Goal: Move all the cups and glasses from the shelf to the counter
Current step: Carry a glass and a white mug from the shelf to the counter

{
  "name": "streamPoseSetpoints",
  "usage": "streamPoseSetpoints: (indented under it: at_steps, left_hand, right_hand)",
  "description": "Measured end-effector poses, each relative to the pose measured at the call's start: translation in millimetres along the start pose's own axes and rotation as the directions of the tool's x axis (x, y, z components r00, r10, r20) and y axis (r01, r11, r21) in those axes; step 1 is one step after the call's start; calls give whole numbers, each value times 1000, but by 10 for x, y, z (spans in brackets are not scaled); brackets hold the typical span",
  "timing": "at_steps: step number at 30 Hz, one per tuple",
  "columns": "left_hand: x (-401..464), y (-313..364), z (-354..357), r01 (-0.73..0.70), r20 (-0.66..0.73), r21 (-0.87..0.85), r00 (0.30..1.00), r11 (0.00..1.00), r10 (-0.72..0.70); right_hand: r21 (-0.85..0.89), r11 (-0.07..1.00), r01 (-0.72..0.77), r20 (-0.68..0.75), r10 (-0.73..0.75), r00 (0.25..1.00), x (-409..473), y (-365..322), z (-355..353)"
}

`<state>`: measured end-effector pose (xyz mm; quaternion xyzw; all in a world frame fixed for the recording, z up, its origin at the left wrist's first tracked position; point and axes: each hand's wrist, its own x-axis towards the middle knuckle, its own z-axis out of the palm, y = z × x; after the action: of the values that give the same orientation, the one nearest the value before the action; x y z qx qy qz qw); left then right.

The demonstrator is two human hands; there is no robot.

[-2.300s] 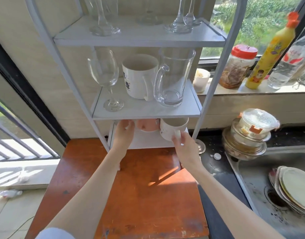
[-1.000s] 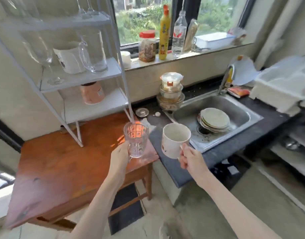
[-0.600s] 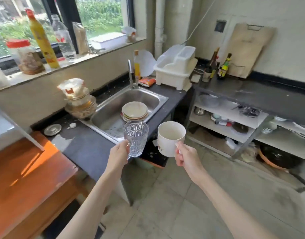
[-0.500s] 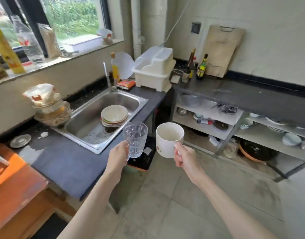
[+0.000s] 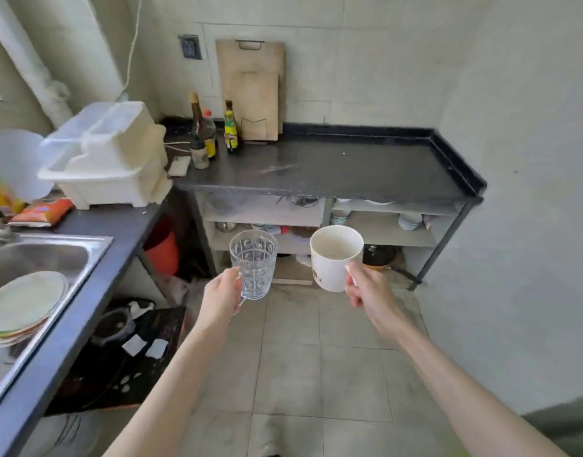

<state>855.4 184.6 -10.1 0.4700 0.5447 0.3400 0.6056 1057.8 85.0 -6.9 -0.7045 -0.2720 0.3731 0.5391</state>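
Observation:
My left hand [image 5: 221,293] grips a clear patterned glass mug [image 5: 253,262] by its handle and holds it upright in front of me. A white ceramic mug [image 5: 335,257], empty and upright, is held by its handle in my right hand [image 5: 366,290]. Both cups hang in the air over the tiled floor, short of the dark counter [image 5: 333,168] that runs along the far wall. The shelf is out of view.
Sauce bottles [image 5: 202,133] and wooden cutting boards [image 5: 252,90] stand at the counter's back left. A white dish rack [image 5: 108,156] sits at the left corner. The sink [image 5: 36,255] with stacked plates [image 5: 23,305] lies on my left. Open shelves under the counter hold bowls and pots.
I took the glass mug and the white mug off the lowest shelf and turned right, past the sink. The dark counter by the far wall now faces me.

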Motion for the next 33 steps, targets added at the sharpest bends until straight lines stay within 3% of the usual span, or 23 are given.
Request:
streamPoseSetpoints:
  at_steps: [8, 11, 18, 26, 33]
  left_hand:
    - [1187, 324, 1138, -22, 180, 53, 984, 998, 12]
    - [1818, 560, 1483, 10, 185, 70, 982, 998, -22]
    - [2953, 1081, 2247, 54, 210, 37, 976, 998, -60]
    - [3972, 1186, 2977, 143, 284, 6, 949, 990, -138]
    - [5115, 1317, 3898, 73, 329, 135, 937, 988, -114]
  right_hand:
    - [37, 999, -31, -133, 35, 990, 1362, -68, -479]
    - [33, 999, -42, -152, 47, 987, 2052, -251, -546]
    - [98, 991, -89, -147, 103, 984, 3238, -634, -710]
    - [77, 986, -151, -166, 162, 973, 4488, -720, -970]
    - [123, 963, -241, -87, 253, 964, 6014, -703, -1358]
